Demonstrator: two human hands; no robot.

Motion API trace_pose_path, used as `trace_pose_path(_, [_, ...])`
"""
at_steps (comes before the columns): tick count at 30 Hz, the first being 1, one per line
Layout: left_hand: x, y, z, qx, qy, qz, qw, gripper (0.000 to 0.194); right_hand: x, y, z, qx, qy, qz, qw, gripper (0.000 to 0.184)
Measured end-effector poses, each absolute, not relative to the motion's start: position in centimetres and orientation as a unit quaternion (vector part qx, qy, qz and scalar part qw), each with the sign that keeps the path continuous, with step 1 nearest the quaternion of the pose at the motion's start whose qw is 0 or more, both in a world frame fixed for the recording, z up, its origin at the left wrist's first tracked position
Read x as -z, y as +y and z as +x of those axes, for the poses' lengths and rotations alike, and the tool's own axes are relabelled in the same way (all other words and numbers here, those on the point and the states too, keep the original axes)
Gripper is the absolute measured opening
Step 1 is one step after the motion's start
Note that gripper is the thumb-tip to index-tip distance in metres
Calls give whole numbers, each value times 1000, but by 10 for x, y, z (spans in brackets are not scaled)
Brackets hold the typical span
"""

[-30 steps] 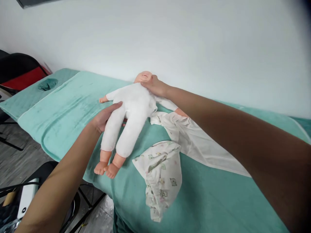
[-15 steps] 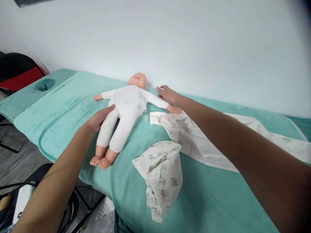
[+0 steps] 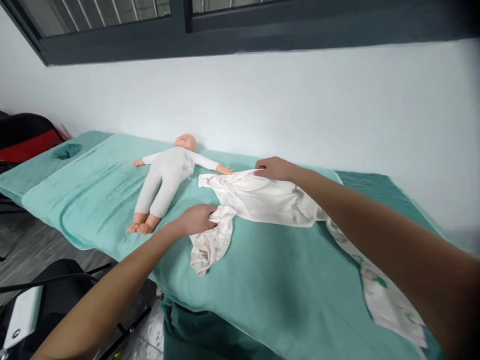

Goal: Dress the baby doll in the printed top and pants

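Observation:
A white baby garment (image 3: 273, 202) with a printed pattern lies stretched over the green bed cover. My left hand (image 3: 198, 219) is closed on its patterned near part, which bunches below the fingers. At the garment's far edge, my right hand (image 3: 275, 168) pinches the cloth. Another printed part of the cloth (image 3: 386, 295) trails past my right forearm, partly hidden by it. Left of the garment, a baby doll (image 3: 168, 167) with a white cloth body lies on its back, arms spread. One of its hands is right beside the garment's upper left part.
The bed (image 3: 93, 200) under the green cover runs along a white wall (image 3: 232, 105) and has a face hole (image 3: 67, 151) at its left end. Above is a dark-framed window (image 3: 240, 40). A black and red chair (image 3: 32, 142) stands far left; a white device (image 3: 23, 315) lies lower left.
Both hands have moved from beside the doll, to the right, and taken hold of the garment. The cloth has shifted and its right end now hangs nearer. The camera view has tilted up.

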State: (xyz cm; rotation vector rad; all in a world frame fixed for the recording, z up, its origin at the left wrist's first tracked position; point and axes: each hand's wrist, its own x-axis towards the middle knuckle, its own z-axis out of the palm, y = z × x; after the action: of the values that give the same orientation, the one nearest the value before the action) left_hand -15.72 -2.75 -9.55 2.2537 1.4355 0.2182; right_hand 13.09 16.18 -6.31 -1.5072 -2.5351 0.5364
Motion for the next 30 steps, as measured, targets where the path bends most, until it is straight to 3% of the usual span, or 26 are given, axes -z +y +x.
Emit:
trace_pose_path(3, [75,-30,-122,-180,483,840,170,14,28,118,132,-254,-842,-458,128,30])
trace_pose_path(8, [41,-31,-61,-346,485,802,29,45,-19,33,146,-367,-836,-374,160,38])
trace_pose_path(13, [24,-32,-28,-233,522,818,63,18,-30,-13,176,-371,-842,-365,139,34])
trace_pose_path(17, [1,-37,-24,-222,591,772,-70,28,-24,-21,200,-320,-807,-485,104,46])
trace_pose_path(21, [-27,-41,-29,-217,628,737,-120,24,-3,-26,196,-295,-797,-521,73,40])
trace_pose_path(25, [-37,-51,-38,-253,666,700,-34,34,40,-34,160,-303,-795,-502,156,34])
trace_pose_path(30, [-26,-84,-61,-330,545,711,297,45,79,-46,106,-436,-735,-437,282,41])
